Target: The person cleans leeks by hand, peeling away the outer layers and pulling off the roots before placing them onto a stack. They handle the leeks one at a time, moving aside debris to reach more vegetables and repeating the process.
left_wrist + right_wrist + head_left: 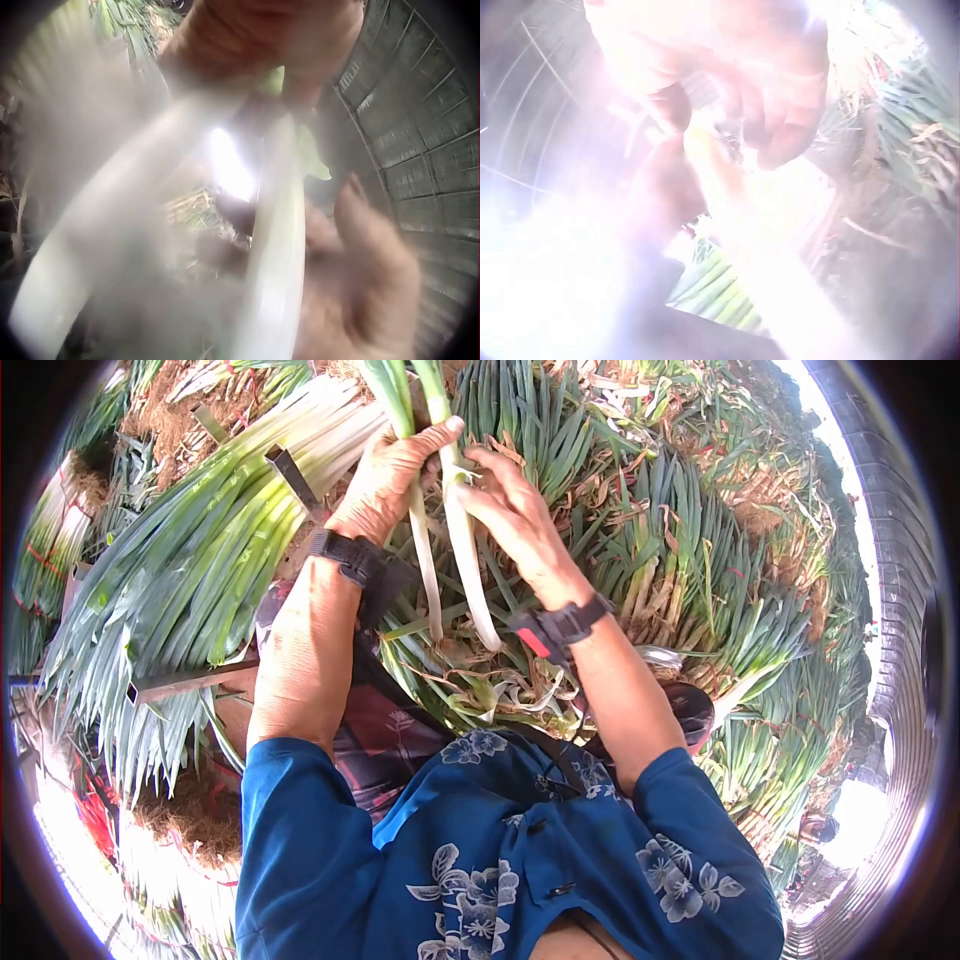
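My left hand [388, 472] grips two green onions side by side, green leaves upward and white ends hanging down. The thinner green onion [427, 575] hangs on the left; the thicker green onion [466, 555] is beside it, on the right. My right hand [522, 528] is at the upper part of the thicker one, thumb and fingers apart around it. A small torn leaf flap [314, 154] sticks out from this stalk below the left hand in the left wrist view. Glare washes out much of the right wrist view, where the right hand [735, 82] shows loosely bent fingers.
A large pile of green onions [190, 560] lies at the left on a metal frame [185, 682]. More bundles [690, 530] cover the ground at the right. Loose trimmed leaves [510, 690] lie below the hands. A dark ribbed sheet wall [905, 610] curves along the right.
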`<state>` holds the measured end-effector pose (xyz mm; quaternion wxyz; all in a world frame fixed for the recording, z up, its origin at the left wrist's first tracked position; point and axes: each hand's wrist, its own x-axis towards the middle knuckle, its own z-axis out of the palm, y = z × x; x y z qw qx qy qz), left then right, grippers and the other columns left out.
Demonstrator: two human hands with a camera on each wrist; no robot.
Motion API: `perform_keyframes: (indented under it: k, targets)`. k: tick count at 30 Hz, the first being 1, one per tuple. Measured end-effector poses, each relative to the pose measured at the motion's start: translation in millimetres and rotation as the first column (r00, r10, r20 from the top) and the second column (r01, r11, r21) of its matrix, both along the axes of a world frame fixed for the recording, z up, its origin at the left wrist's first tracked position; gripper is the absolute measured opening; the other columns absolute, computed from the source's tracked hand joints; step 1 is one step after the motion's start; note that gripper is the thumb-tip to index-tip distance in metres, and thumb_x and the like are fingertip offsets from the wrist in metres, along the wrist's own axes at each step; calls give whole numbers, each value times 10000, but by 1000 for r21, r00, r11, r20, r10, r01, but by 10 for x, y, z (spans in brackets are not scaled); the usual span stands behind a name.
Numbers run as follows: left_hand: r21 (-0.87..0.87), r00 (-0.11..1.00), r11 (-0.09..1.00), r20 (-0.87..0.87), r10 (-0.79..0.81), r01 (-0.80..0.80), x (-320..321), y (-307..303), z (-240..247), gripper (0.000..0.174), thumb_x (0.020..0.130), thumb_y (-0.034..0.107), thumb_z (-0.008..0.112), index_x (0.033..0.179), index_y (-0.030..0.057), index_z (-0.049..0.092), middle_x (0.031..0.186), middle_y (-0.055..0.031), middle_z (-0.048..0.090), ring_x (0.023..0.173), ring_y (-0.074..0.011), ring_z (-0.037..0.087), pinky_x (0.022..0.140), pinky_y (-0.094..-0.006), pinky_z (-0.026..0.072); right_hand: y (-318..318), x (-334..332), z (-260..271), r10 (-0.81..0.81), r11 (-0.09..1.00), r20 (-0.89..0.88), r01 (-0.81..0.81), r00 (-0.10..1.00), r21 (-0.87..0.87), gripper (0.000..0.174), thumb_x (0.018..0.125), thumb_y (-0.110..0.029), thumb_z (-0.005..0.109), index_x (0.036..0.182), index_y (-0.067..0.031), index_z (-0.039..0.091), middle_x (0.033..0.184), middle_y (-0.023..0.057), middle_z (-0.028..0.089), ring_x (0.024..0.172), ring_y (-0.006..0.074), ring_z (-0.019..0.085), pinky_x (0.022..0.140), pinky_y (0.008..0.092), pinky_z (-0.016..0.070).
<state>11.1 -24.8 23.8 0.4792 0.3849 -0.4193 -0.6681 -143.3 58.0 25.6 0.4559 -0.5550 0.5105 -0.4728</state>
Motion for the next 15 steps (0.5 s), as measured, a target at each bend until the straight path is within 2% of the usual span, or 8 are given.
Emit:
perform_keyframes:
  k: [2, 5, 6, 9, 10, 11, 14, 15]
  targets:
    - [27, 999, 999, -29, -17, 17, -27, 2, -35, 214, 794, 187, 802, 837, 46, 647, 669, 19, 571, 528, -67, 487, 451, -223, 365, -107, 161, -118, -124, 978, -6, 122, 992, -170, 352, 876, -139, 667, 1181, -4, 553, 900, 108, 696, 730, 135, 654, 624, 269, 517]
    - [34, 1000, 999, -9, -8, 8, -46, 33, -3, 209, 800, 185, 795, 848, 40, 653, 673, 17, 575, 526, -68, 482, 454, -219, 363, -28, 230, -13, -255, 960, -198, 224, 946, -165, 219, 877, -135, 664, 1027, 11, 599, 826, 75, 679, 680, 106, 626, 598, 247, 483]
    - [13, 1000, 1000, 2, -11, 11, -41, 36, 0, 208, 805, 189, 789, 858, 36, 658, 673, 16, 576, 528, -68, 478, 461, -216, 365, -4, 245, 1, -305, 933, -174, 257, 936, -253, 134, 887, -110, 656, 931, 10, 612, 781, 49, 650, 647, 77, 585, 573, 233, 450]
    - [43, 998, 998, 46, 40, -42, -14, -26, -50, 219, 811, 211, 785, 862, 35, 665, 671, 14, 576, 533, -71, 478, 469, -218, 368, -9, 142, -86, -302, 903, -67, 263, 951, -341, 102, 901, -88, 641, 917, 7, 607, 768, 24, 628, 648, 62, 560, 587, 225, 448]
    - [61, 997, 997, 69, 32, -36, 11, -60, -54, 230, 811, 234, 784, 859, 40, 670, 674, 6, 581, 544, -73, 486, 480, -222, 376, 2, 133, -85, -281, 899, 19, 270, 960, -344, 68, 909, -69, 634, 942, -10, 623, 802, 11, 633, 674, 40, 540, 583, 210, 439]
    - [73, 999, 997, 20, 35, -36, 50, -74, -43, 237, 804, 243, 789, 856, 41, 676, 691, 0, 592, 570, -74, 496, 491, -228, 385, 56, 95, -67, -174, 941, 285, 245, 943, -233, 102, 914, -106, 632, 975, -24, 634, 852, 26, 651, 755, 104, 615, 644, 247, 487]
    - [116, 992, 986, 66, 112, -119, 160, -155, -17, 218, 797, 227, 785, 873, 51, 681, 725, -10, 620, 616, -90, 539, 533, -218, 435, 159, -119, 71, -189, 981, 751, 154, 632, 117, 197, 924, -203, 588, 1009, -34, 643, 912, 123, 680, 971, 332, 670, 854, 411, 518]
    - [79, 983, 986, 121, 136, -146, 208, -214, -79, 223, 793, 228, 784, 882, 54, 677, 747, -24, 640, 635, -97, 567, 549, -221, 475, 246, -210, 89, -197, 980, 838, 117, 509, 159, 199, 934, -209, 564, 997, -35, 636, 934, 135, 683, 919, 298, 671, 891, 416, 501]
